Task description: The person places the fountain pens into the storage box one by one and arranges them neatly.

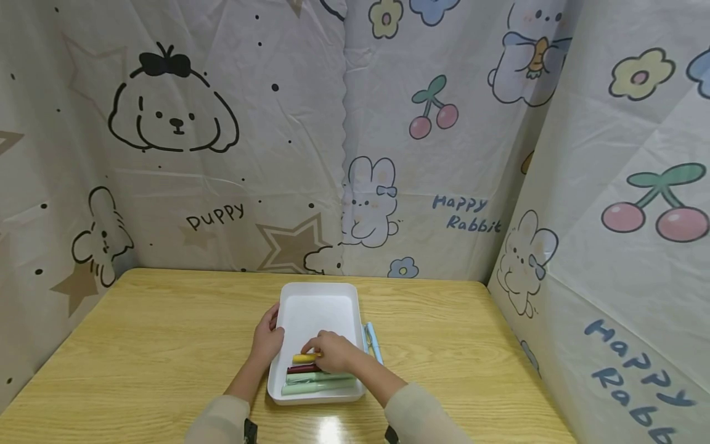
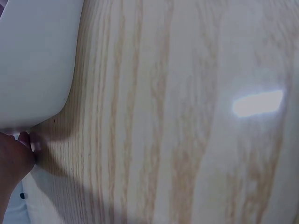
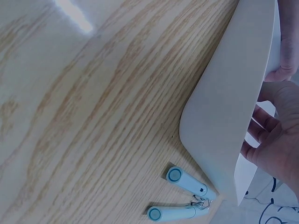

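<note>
Now R hand (image 1: 334,353) pinches yellow pen (image 1: 303,357) just beyond maroon pen (image 1: 301,369) in white tray's (image 1: 318,310) near half, L hand (image 1: 269,339) gripping its left side: prob lining-up step, next needs clean release.

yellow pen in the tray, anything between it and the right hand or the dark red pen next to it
Nothing visible: the right hand grips the yellow pen, and only bare tray shows between that pen and the dark red pen; the hand hides their right ends.
</note>
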`<state>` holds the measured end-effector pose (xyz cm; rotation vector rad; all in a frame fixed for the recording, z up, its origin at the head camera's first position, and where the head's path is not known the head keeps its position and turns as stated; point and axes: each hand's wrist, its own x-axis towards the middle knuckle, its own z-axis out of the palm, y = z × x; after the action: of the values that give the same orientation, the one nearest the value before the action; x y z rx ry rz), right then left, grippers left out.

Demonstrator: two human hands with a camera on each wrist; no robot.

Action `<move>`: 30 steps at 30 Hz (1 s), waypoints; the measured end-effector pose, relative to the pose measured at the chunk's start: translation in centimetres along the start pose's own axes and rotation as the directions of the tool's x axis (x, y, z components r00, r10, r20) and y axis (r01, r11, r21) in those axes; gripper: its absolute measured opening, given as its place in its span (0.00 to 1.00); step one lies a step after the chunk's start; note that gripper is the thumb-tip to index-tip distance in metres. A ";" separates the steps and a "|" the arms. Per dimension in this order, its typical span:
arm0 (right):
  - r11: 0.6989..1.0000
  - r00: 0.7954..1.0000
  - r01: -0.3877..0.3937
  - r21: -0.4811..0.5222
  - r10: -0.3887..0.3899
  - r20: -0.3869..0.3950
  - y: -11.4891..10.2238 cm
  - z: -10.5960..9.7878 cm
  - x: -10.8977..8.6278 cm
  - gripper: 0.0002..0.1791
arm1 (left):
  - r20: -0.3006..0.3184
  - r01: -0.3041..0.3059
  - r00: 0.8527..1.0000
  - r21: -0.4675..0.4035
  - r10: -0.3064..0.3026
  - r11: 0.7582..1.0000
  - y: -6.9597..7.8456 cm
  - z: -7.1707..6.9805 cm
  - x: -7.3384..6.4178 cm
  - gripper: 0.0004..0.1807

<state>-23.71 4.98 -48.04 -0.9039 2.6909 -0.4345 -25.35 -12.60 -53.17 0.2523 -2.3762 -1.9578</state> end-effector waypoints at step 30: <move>0.996 1.000 -0.001 0.088 0.004 -0.027 0.7 -1.5 -0.4 0.16 | -0.014 0.019 1.000 -0.002 -0.019 1.000 -0.1 0.2 -0.1 0.34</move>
<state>-24.25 6.01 -46.88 -0.8757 2.6735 -0.5639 -25.28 -12.46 -53.33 0.2891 -2.3719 -1.9599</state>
